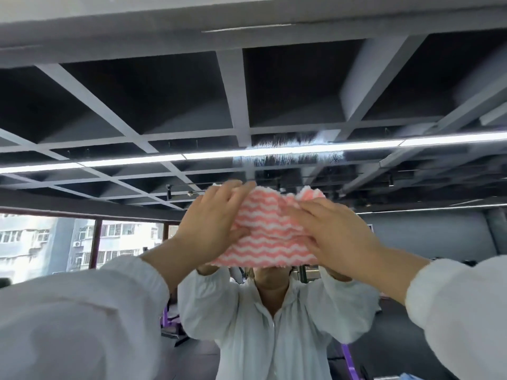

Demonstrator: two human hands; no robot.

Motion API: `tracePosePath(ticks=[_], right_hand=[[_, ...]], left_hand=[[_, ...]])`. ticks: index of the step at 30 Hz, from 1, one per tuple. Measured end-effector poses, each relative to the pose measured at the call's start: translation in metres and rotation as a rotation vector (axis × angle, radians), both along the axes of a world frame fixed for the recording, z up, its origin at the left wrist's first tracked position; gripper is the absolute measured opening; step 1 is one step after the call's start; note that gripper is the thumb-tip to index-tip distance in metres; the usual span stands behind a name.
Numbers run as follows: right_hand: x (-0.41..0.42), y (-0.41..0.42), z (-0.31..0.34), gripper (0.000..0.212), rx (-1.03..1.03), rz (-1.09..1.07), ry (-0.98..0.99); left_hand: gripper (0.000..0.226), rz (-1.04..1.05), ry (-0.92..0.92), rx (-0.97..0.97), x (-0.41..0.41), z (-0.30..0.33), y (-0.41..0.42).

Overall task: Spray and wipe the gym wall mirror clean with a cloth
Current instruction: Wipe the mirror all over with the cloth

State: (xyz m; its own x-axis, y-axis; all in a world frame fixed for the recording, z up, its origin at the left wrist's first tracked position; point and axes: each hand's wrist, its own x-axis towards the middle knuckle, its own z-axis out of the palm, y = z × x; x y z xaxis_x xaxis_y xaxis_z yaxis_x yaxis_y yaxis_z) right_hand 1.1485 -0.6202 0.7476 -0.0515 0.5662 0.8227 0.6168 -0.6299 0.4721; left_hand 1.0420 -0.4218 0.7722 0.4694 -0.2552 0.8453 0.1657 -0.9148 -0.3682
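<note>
- Both hands are up high, pressing the pink-and-white wavy-striped cloth (267, 234) flat against the wall mirror (137, 111).
- Left hand (212, 223): fingers straight, spread over the cloth's left side.
- Right hand (333, 237): fingers extended flat over its right side.
- Wet streaks (288, 152) glisten on the glass just above the cloth.
- White sleeves (82, 311) frame the view.

Pink-and-white wavy-striped cloth (267, 231), fluffy, bunched into a broad pad and pressed flat against the mirror (137, 111) high up, upper edge ruffled, lower edge frayed-looking. Held against the glass under both hands, left hand (212, 220) over its left part, right hand (333, 237) over its right part. Wall mirror upright, reflecting a gridded ceiling and light strips; wet streaks of spray (290, 150) just above the cloth, running downward in fine lines.
</note>
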Motion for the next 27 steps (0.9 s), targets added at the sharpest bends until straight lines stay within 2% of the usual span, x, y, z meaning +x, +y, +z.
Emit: tracePosePath(ticks=[2, 5, 7, 9, 11, 14, 16, 19, 23, 25, 27], right_hand=[[-0.011, -0.008, 0.010, 0.070, 0.021, -0.028, 0.105], [-0.016, -0.016, 0.022, 0.068, 0.144, -0.087, 0.187], [-0.016, -0.018, 0.026, 0.062, 0.184, -0.112, 0.235], [-0.015, -0.019, 0.026, 0.046, 0.168, -0.108, 0.316], [-0.014, -0.019, 0.026, 0.032, 0.124, -0.118, 0.376], [-0.013, -0.020, 0.024, 0.017, 0.086, -0.075, 0.423], [-0.018, -0.019, 0.023, 0.017, 0.093, -0.011, 0.452], [-0.029, -0.022, 0.024, 0.029, 0.137, 0.051, 0.446], [-0.040, -0.026, 0.026, 0.014, 0.273, -0.007, 0.309], [-0.041, -0.027, 0.022, 0.023, 0.471, -0.040, 0.238], [-0.048, -0.028, 0.018, 0.030, 0.662, 0.082, 0.133]], left_hand=[[0.080, 0.030, 0.020, -0.106, -0.003, 0.009, -0.002], [0.052, 0.068, -0.015, -0.030, -0.006, 0.016, -0.002], [0.037, 0.041, -0.028, -0.017, -0.008, 0.016, -0.001], [0.033, 0.036, -0.044, -0.022, -0.008, 0.015, -0.002], [0.035, 0.032, -0.050, -0.020, -0.006, 0.014, -0.005], [0.051, 0.039, -0.009, 0.016, -0.001, 0.013, -0.012], [0.051, -0.054, 0.091, -0.016, 0.002, 0.014, -0.023], [0.037, -0.359, 0.280, -0.307, 0.004, 0.014, -0.041], [0.025, -0.599, 0.523, -0.760, -0.005, 0.008, -0.060], [0.017, -0.688, 0.537, -0.918, -0.005, 0.004, -0.064], [0.017, -0.762, 0.437, -1.071, -0.006, 0.002, -0.066]])
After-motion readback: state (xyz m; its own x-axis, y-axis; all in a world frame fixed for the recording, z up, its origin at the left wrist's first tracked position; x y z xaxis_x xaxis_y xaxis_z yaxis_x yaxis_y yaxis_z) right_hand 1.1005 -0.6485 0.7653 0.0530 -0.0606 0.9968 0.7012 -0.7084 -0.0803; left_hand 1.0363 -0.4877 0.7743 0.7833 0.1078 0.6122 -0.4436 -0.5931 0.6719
